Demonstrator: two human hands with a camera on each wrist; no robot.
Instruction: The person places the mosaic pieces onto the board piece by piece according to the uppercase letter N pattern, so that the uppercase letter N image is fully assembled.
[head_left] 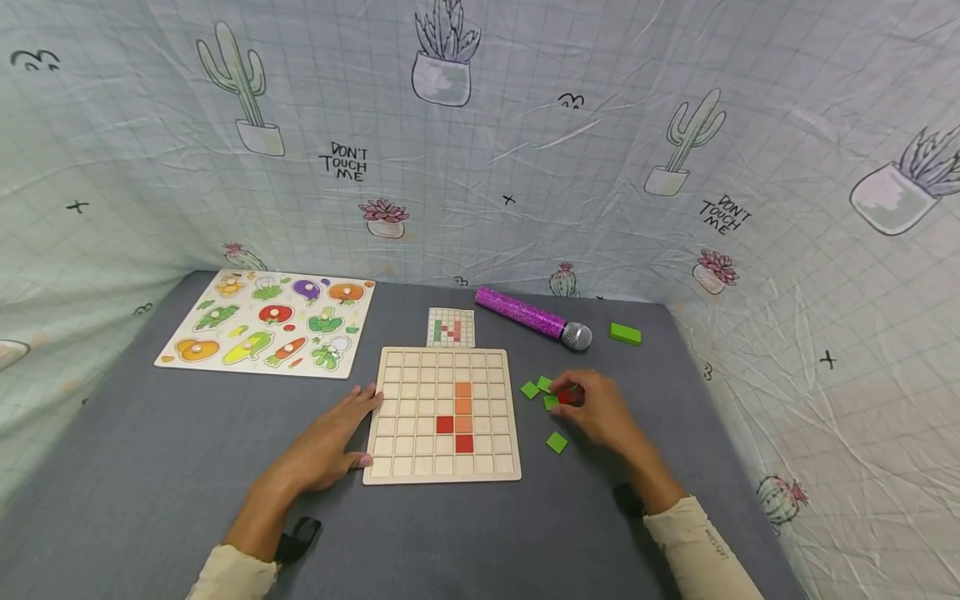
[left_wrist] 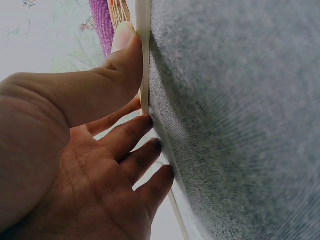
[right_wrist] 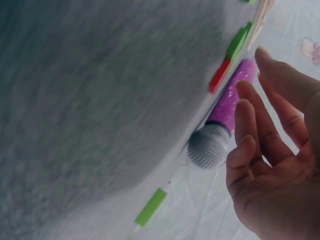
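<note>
A wooden grid board (head_left: 408, 400) lies on the grey table, with orange tiles (head_left: 463, 406) stacked in one column and red tiles (head_left: 446, 424) in two cells. My left hand (head_left: 330, 437) rests at the board's left edge, thumb near the front corner and fingers spread further up; the left wrist view shows the thumb (left_wrist: 125, 45) against the rim. Right of the board, my right hand (head_left: 596, 408) hovers over loose green tiles (head_left: 530, 389) and a red tile (head_left: 564, 397). Its thumb and fingers are apart in the right wrist view, with nothing between them.
A small pattern card (head_left: 451, 327) lies behind the board. Beyond it are a purple glittery microphone (head_left: 525, 312) and a green block (head_left: 626, 333). At back left lies a vegetable puzzle board (head_left: 247, 304). A printed cloth (head_left: 465, 167) hangs behind the table.
</note>
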